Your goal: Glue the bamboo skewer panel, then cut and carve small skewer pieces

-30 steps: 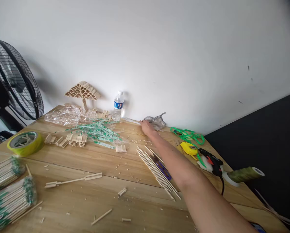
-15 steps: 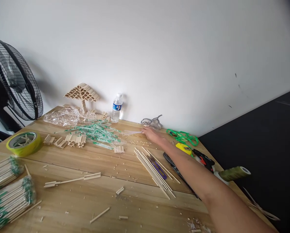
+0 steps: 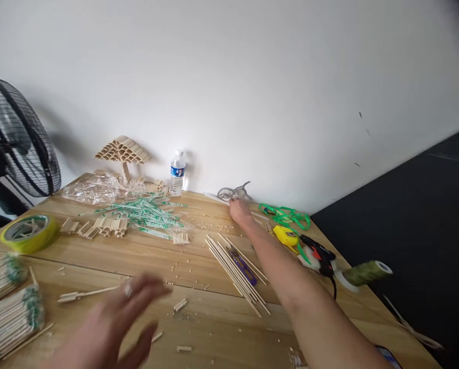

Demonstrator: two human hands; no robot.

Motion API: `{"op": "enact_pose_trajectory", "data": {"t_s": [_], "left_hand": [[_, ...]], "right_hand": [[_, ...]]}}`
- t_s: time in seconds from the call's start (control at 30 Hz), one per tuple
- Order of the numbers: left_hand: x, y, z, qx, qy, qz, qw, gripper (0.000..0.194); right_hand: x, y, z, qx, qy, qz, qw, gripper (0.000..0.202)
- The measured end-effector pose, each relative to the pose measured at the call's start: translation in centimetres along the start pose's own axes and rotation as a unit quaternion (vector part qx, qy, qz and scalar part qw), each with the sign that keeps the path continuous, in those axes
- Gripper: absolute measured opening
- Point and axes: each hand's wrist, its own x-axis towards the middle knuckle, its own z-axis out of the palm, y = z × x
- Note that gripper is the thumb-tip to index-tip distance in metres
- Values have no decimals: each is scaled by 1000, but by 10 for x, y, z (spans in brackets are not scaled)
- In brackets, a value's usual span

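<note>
The step in hand looks like a reach for the pale strip (image 3: 213, 197) beside the grey corded bundle (image 3: 235, 192), and the next move seems to call for a light pinch. The right hand (image 3: 240, 210) curls at the strip's near end — whether it grips, I cannot tell. The left hand (image 3: 116, 320), blurred, hangs loosely open, visibly holding nothing — and hides part of a stick piece (image 3: 98, 291).
</note>
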Motion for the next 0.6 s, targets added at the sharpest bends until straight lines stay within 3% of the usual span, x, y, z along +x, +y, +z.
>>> {"op": "enact_pose_trajectory", "data": {"t_s": [0.1,0.17,0.23,0.3,0.4,0.6], "left_hand": [[98,-43,4,86,-98,44,991,82],[155,-75,16,173,-198,1,965,108],[192,-102,31,246,-272,-52,929,124],[210,-119,45,264,-281,-68,920,127],[214,-132,55,280,-260,-77,921,117],[223,-155,49,313,-211,-116,919,42]], "right_hand": [[-4,-15,-6,-15,-14,-23,1000,34],[-10,-28,-9,-24,-18,-48,998,33],[-16,-42,-11,-30,-18,-81,996,33],[-22,-53,-12,-33,-17,-114,993,33],[-32,-61,-14,-35,-15,-153,988,32],[-57,-56,-23,-43,-13,-203,978,24]]}}
